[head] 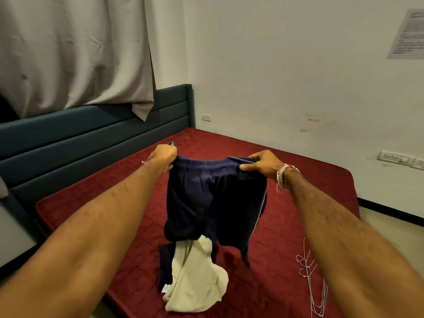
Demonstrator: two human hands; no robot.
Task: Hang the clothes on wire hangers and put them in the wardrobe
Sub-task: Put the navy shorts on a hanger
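Observation:
I hold up dark navy track pants (215,200) by the waistband over a red mattress (298,180). My left hand (163,157) grips the waistband's left end and my right hand (261,162), with beaded bracelets at the wrist, grips its right end. The legs hang down and touch the mattress. Below them lies a cream garment (197,283) on top of another dark piece of clothing (164,267). Several wire hangers (312,278) lie on the mattress near my right forearm, partly hidden by it. No wardrobe is in view.
A teal padded headboard (91,138) runs along the left, with a grey curtain (73,53) hanging over it. White walls bound the back and right, with switch sockets (393,157) and a taped paper sheet (408,33). Floor shows at the right of the mattress.

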